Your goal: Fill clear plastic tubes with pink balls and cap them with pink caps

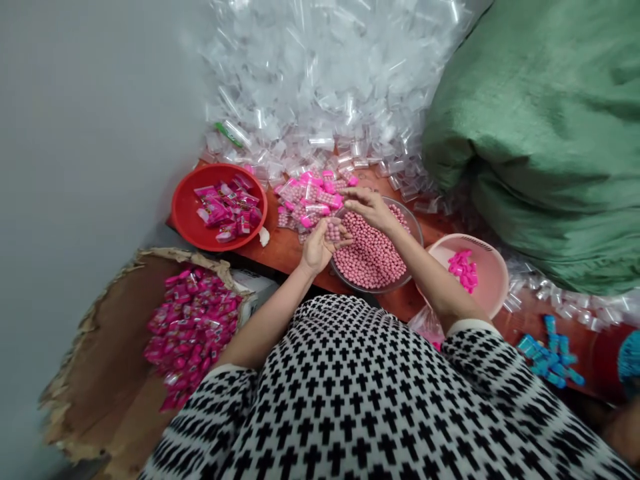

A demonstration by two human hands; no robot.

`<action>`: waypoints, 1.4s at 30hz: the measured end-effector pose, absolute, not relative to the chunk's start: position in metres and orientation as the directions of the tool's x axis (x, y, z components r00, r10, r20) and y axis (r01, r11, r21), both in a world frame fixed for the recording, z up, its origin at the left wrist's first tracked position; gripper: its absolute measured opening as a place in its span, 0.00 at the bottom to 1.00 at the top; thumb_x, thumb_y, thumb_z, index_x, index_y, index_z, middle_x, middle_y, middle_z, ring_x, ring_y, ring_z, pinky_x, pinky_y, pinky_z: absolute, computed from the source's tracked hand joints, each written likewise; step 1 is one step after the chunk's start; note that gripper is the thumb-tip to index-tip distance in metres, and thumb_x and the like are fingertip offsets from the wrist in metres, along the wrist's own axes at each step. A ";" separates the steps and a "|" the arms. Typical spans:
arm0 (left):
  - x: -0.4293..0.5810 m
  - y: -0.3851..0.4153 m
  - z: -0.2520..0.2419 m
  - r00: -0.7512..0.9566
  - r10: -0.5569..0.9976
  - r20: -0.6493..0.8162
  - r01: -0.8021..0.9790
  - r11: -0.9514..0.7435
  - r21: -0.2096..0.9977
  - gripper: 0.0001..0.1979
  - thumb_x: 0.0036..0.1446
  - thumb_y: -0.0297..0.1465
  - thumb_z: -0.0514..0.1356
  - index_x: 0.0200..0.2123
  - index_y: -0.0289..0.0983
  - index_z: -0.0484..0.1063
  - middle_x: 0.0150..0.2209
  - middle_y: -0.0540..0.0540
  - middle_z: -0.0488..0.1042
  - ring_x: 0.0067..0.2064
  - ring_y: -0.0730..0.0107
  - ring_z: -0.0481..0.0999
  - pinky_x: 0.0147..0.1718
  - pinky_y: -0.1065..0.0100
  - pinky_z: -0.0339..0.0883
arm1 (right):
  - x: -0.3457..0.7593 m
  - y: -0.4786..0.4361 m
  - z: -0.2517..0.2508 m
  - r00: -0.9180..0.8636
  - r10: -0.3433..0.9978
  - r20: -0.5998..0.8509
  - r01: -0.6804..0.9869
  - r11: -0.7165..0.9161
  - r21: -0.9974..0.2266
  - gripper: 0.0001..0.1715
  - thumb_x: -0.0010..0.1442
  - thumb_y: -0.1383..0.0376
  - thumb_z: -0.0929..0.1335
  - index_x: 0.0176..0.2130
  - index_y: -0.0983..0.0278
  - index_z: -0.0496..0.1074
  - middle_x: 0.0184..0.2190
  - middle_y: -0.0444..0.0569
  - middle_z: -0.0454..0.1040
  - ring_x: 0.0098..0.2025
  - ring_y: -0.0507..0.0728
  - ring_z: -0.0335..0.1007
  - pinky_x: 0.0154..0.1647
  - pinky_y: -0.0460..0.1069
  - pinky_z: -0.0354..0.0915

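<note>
My left hand (316, 248) is closed round a small clear plastic tube (333, 231) with pink balls inside, at the left rim of a wide bowl. My right hand (370, 208) is just above it over the bowl, fingers stretched out, with nothing visible in them. Pink balls (373, 257) fill much of the see-through bowl (418, 230). Beyond my left hand lies a pile of filled tubes with pink caps (310, 193). To the right, loose pink caps (464, 270) lie in a pale pink basket (493, 293).
A red basin (183, 223) of pink packets stands left, above a torn cardboard box (95, 360) holding many more. Empty clear tubes (320, 80) are heaped at the back. A large green sack (545, 133) bulges at right, with blue-capped tubes (550, 357) below it.
</note>
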State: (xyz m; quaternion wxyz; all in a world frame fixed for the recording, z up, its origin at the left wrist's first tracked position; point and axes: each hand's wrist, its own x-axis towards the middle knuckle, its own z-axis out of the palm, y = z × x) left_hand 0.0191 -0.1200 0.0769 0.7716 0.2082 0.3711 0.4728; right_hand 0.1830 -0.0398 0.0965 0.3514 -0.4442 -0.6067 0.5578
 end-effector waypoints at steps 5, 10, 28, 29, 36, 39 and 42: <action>0.040 -0.125 0.073 0.313 0.879 -0.359 -0.448 0.470 0.760 0.26 0.54 0.53 0.59 0.44 0.39 0.66 0.35 0.47 0.76 0.37 0.65 0.81 0.35 0.62 0.79 | 0.217 -0.084 0.133 -0.450 0.886 -0.110 0.124 -0.060 -0.990 0.10 0.51 0.60 0.76 0.36 0.59 0.79 0.39 0.46 0.77 0.49 0.56 0.69 0.58 0.54 0.59; 0.063 -0.129 0.073 0.406 0.851 -0.333 -0.400 0.493 0.773 0.31 0.54 0.59 0.54 0.46 0.38 0.70 0.36 0.45 0.77 0.37 0.65 0.81 0.34 0.65 0.78 | 0.235 -0.101 0.137 -0.356 0.929 -0.106 0.172 -0.046 -0.984 0.10 0.49 0.58 0.77 0.34 0.58 0.79 0.36 0.46 0.75 0.46 0.58 0.68 0.58 0.56 0.59; 0.077 -0.128 0.067 0.221 0.975 -0.031 -0.133 0.061 0.989 0.17 0.48 0.36 0.66 0.42 0.38 0.75 0.44 0.43 0.78 0.45 0.65 0.75 0.50 0.63 0.67 | 0.321 -0.134 0.099 0.199 0.971 -0.132 0.346 -0.196 -0.917 0.10 0.56 0.61 0.68 0.36 0.62 0.77 0.29 0.43 0.76 0.30 0.52 0.70 0.37 0.49 0.69; 0.077 -0.128 0.066 0.228 0.973 -0.025 -0.105 0.050 0.993 0.17 0.49 0.36 0.66 0.42 0.38 0.75 0.44 0.43 0.78 0.45 0.64 0.75 0.50 0.62 0.67 | 0.326 -0.134 0.094 0.234 0.963 -0.132 0.458 -0.229 -0.859 0.10 0.56 0.63 0.67 0.35 0.63 0.77 0.29 0.44 0.77 0.31 0.53 0.71 0.39 0.50 0.69; 0.081 -0.132 0.058 0.265 0.964 0.037 0.040 -0.050 0.998 0.16 0.52 0.38 0.65 0.43 0.39 0.77 0.44 0.43 0.77 0.48 0.62 0.75 0.53 0.60 0.66 | 0.313 -0.137 0.065 0.218 0.928 -0.303 0.825 -0.341 -0.450 0.13 0.59 0.68 0.65 0.41 0.63 0.78 0.39 0.55 0.79 0.44 0.62 0.74 0.52 0.55 0.63; 0.081 -0.131 0.056 0.265 0.963 -0.047 -0.011 0.051 0.999 0.18 0.52 0.39 0.65 0.46 0.38 0.76 0.44 0.43 0.78 0.46 0.64 0.76 0.50 0.62 0.69 | 0.313 -0.155 0.057 0.225 0.941 -0.254 0.740 -0.334 -0.583 0.11 0.58 0.66 0.66 0.39 0.62 0.77 0.40 0.53 0.79 0.44 0.60 0.74 0.52 0.53 0.63; 0.088 -0.131 0.055 0.278 0.955 -0.104 -0.028 0.116 0.993 0.20 0.50 0.40 0.67 0.45 0.38 0.76 0.44 0.43 0.78 0.45 0.64 0.76 0.49 0.62 0.70 | 0.338 -0.189 0.052 0.352 0.917 -0.190 0.640 -0.384 -0.665 0.13 0.60 0.63 0.64 0.39 0.62 0.76 0.37 0.49 0.79 0.39 0.57 0.74 0.47 0.51 0.66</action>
